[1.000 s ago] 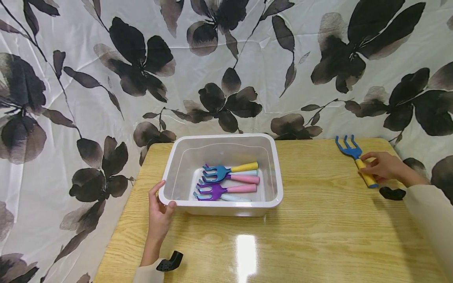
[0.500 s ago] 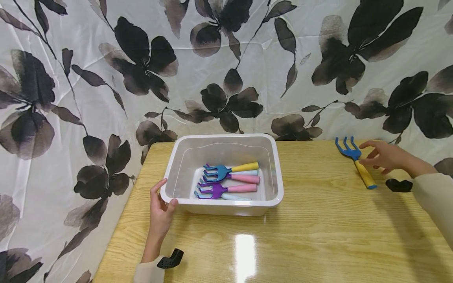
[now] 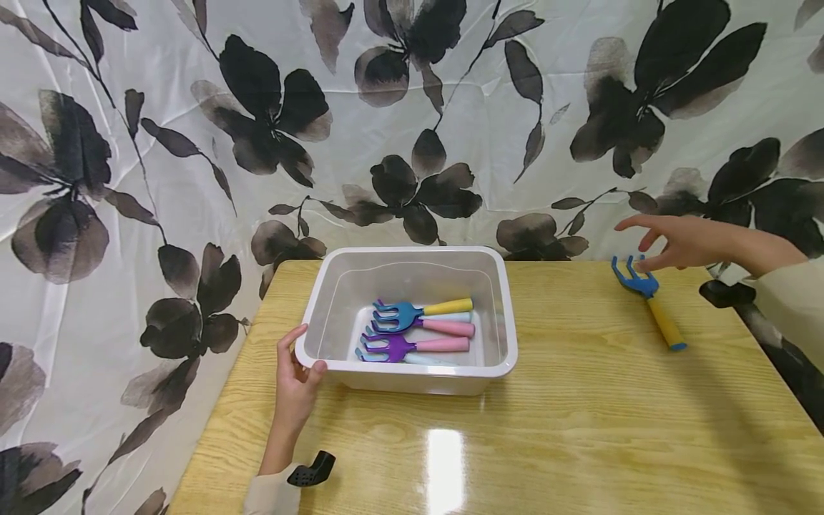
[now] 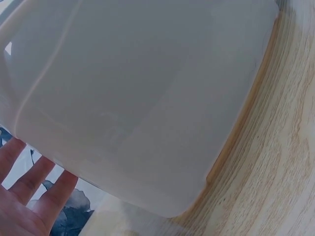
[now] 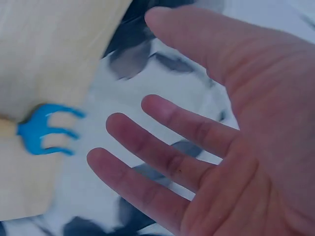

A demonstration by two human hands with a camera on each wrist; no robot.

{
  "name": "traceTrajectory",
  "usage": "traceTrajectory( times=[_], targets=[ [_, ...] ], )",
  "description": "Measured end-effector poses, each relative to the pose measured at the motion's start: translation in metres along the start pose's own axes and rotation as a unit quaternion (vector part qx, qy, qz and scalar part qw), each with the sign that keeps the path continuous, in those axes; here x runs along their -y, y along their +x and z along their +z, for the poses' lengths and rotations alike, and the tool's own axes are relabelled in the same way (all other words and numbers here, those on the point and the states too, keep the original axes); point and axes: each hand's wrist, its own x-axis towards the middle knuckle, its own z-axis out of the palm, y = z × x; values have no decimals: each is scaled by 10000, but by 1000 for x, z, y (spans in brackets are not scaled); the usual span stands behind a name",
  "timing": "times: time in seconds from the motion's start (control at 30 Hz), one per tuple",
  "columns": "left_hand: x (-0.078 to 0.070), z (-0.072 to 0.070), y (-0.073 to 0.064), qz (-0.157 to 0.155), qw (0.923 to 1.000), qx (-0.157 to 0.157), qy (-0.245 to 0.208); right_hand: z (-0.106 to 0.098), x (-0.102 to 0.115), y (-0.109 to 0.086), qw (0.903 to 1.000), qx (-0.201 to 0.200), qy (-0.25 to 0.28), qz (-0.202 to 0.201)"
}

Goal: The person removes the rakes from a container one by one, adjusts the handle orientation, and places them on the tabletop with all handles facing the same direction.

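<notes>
A white plastic tub [image 3: 412, 380] stands on the wooden table, and my left hand [image 3: 296, 386] holds its near left corner, thumb at the front rim and fingers along the left side. Inside lie several small hand rakes: one with a blue head and yellow handle [image 3: 448, 307], others with purple heads and pink handles [image 3: 444, 345], and pale blue ones partly hidden beneath. On the right, a blue hand rake with a yellow handle [image 3: 666, 325] lies on the table. My right hand [image 3: 695, 239] hovers over its tines with fingers extended; in the right wrist view it holds nothing.
The wooden table [image 3: 566, 429] reaches back to a white cloth with dark printed flowers [image 3: 412, 193], which also hangs at the left. Black wrist devices [image 3: 312, 469] sit at both cuffs. A bright light reflection shows on the tabletop.
My right hand has let go of the yellow handle and risen up and away toward the back. The rake stays on the table. My left hand keeps its hold on the tub.
</notes>
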Motion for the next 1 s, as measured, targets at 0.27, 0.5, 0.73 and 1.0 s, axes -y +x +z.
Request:
traceTrajectory(
  times=[0.27, 0.5, 0.73, 1.0],
  targets=[
    [-2, 1, -1, 154, 9999, -32, -60, -24, 70, 18, 9956, -88, -557, -751],
    [-1, 4, -1, 158, 9998, -55, -75, -33, 120, 33, 9899, -29, -794, -1175],
    [-3, 2, 0, 175, 9998, -73, -63, -32, 168, 48, 9855, 30, -796, -1497],
    [-5, 1, 2, 121, 9998, -28, -127, -19, 211, 68, 9800, 224, -797, -1807]
  ],
)
